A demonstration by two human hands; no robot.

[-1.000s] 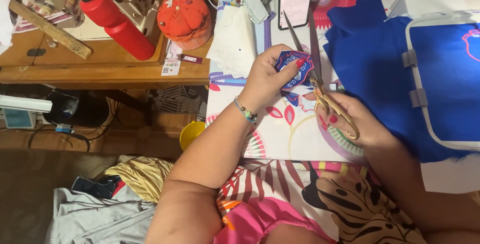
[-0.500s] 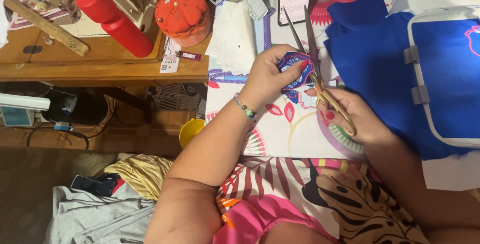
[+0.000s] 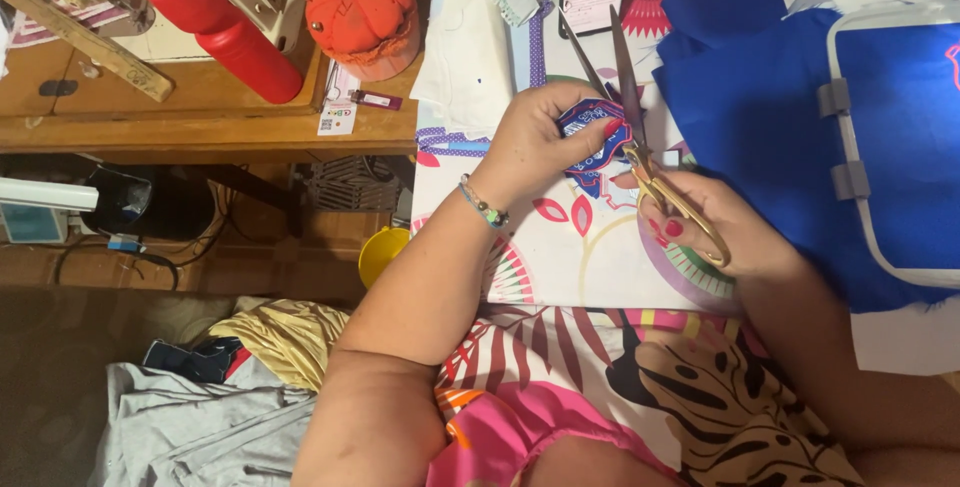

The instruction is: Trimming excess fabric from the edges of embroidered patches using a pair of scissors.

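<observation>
My right hand (image 3: 715, 232) is closed round the gold handles of the scissors (image 3: 640, 137), fingers through the loops, red nails showing. The long blades stand apart in a narrow V, pointing away from me toward the far edge of the table (image 3: 600, 267). Just left of it, my left hand (image 3: 545, 142) is pinched shut on the embroidered patch (image 3: 590, 132), a small blue piece with red and white stitching; my thumb lies over its near side and my fingers curl behind it. The patch sits right against the scissors near their pivot, its right edge touching the blades. A beaded bracelet (image 3: 483, 205) rings my left wrist.

Both hands hover over the flowered white cloth covering the table. To the right lies blue fabric (image 3: 760, 117), and beyond it, at the right edge, an embroidery hoop frame (image 3: 850, 147) clamped on more blue cloth. Farther left, on the wooden sewing table, stand an orange pincushion (image 3: 362, 9) and a red bottle (image 3: 225, 32).
</observation>
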